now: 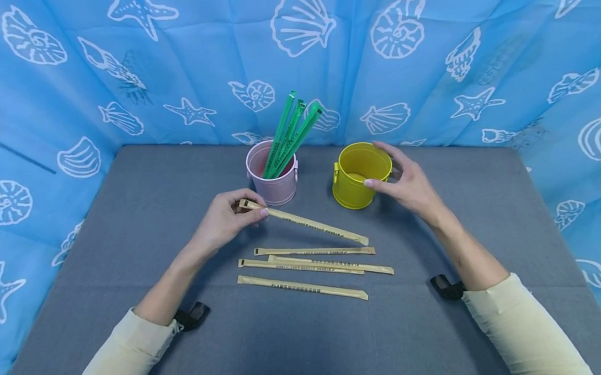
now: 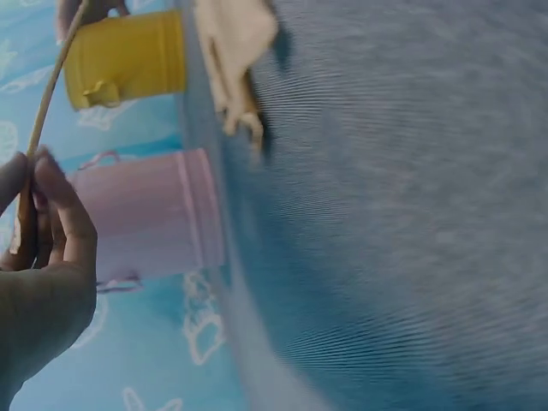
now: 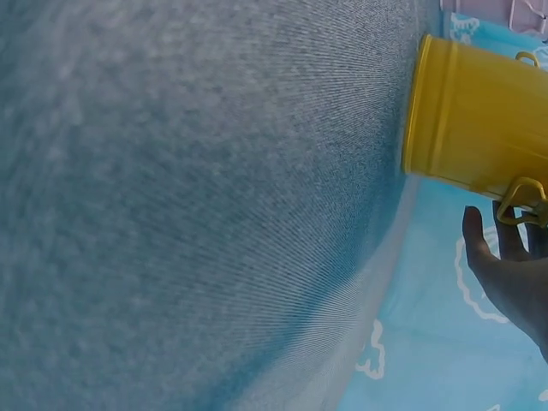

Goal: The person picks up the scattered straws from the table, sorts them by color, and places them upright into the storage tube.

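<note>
We list: left hand [image 1: 227, 217], thumb and fingers pinching 1 tan straw [image 1: 317, 227] near its left end, the straw raised at a slant, far end of the tan row to its near side. Right hand [image 1: 412, 186], holding yellow bucket [image 1: 353, 199] lightly at right, thumb at the near rim, index finger at the far rim. Pink bucket [image 1: 278, 192], upright, left of the yellow, holding at least 3 green straws [image 1: 299, 138]. Loose straws [image 1: 302, 288], 4, tan, lying roughly left to right on the grey table [image 1: 480, 203], near side of the buckets, 2 of them overlapping. Blue curtain [image 1: 202, 64], shell-patterned, far side. Step in hand, as we judge it: picking up 1 tan straw while steadying the yellow bucket. Next move, if toward that bucket, calls for tipping the straw upright, clearing the rim and keeping the bucket still.
</note>
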{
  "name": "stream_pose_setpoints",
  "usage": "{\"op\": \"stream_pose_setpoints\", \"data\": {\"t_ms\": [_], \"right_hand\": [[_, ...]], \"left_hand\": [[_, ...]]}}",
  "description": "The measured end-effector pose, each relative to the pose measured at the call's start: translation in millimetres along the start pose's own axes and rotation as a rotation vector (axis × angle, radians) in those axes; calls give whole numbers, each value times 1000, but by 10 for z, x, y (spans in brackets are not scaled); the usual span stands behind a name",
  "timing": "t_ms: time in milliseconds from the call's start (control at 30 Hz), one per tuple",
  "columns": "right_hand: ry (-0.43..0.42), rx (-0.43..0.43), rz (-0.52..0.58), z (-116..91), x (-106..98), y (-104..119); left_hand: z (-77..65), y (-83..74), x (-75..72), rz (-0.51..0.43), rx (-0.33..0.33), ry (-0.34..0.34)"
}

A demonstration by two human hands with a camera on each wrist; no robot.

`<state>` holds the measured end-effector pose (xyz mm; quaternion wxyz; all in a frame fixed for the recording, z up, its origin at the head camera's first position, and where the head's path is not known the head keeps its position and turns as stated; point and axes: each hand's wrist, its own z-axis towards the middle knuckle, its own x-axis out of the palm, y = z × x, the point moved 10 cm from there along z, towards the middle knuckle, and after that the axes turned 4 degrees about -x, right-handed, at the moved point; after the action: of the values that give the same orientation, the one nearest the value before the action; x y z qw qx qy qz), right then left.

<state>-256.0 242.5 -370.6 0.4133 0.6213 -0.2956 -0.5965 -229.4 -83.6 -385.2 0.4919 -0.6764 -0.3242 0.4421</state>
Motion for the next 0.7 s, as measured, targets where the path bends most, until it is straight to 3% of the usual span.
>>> {"op": "stream_pose_setpoints", "data": {"t_ms": [133, 300, 500, 700], "right_hand": [[11, 4, 1, -56, 15, 175], [19, -9, 18, -99, 32, 295], [7, -15, 16, -27, 21, 80], [-2, -29, 1, 12, -2, -90]], "left_hand": [[-20, -124, -1, -87, 40, 18], [-41, -353, -26, -180, 164, 1], [-9, -573, -116, -221, 260, -87], [77, -748, -249, -192, 316, -181]]}}
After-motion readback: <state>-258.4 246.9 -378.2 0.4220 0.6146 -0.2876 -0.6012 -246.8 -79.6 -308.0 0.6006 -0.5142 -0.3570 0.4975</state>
